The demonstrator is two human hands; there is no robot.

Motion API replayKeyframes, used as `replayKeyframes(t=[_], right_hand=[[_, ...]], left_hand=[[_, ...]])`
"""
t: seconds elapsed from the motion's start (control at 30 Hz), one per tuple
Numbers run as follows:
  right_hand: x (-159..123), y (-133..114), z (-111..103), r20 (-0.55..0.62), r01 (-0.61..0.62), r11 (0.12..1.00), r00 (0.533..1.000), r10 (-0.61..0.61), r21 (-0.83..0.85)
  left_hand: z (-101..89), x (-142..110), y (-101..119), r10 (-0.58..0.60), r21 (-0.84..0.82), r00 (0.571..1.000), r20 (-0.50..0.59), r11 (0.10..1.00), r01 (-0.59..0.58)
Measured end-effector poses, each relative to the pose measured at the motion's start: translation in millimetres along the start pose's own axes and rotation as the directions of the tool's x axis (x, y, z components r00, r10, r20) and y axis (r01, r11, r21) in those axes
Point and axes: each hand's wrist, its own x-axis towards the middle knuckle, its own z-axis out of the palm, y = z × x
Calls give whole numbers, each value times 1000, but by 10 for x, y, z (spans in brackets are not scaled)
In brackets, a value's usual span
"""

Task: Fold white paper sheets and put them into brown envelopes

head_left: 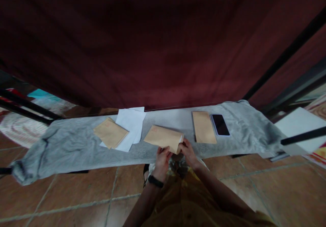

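A brown paper envelope (pixel 163 137) lies at the middle of the cloth, its open end toward the right. A sliver of white paper (pixel 181 139) shows inside that end. My left hand (pixel 163 157), with a black band on the wrist, grips the envelope's near edge. At the open end, my right hand (pixel 187 152) pinches the envelope's corner; its fingertips are partly hidden. To the left, several brown envelopes (pixel 110 132) overlap white paper sheets (pixel 132 121). Another envelope (pixel 204 127) lies flat to the right.
A phone (pixel 220 124) lies beside the right envelope. Grey cloth (pixel 76 138) covers the narrow bench-like surface. Behind it hangs a dark red curtain (pixel 163 67). Black bars (pixel 287 55) slant at both sides, and a white box (pixel 302 128) stands at the far right. The floor (pixel 89 193) is tiled.
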Motion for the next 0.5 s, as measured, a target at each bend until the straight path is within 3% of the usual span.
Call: replayKeyframes(t=[0.1, 0.2, 0.3, 0.37, 0.43, 0.5], right_hand=[[-2, -16, -27, -9, -54, 995, 998, 55, 90], [55, 18, -103, -14, -50, 996, 999, 51, 75], [133, 70, -223, -93, 115, 985, 988, -127, -127], [174, 93, -297, -38, 298, 901, 945, -325, -317], [202, 106, -343, 120, 463, 760, 878, -463, -456], [216, 120, -355, 282, 580, 612, 807, -518, -537]], left_hand=[[6, 73, 27, 44, 76, 999, -22, 996, -42], [-2, 182, 120, 81, 170, 996, -23, 983, -76], [-19, 317, 226, 129, 230, 992, -8, 965, -124], [-47, 414, 275, 192, 322, 980, 51, 926, -198], [-92, 505, 299, 289, 532, 946, 147, 783, -322], [-153, 571, 302, 360, 715, 903, 236, 565, -412]])
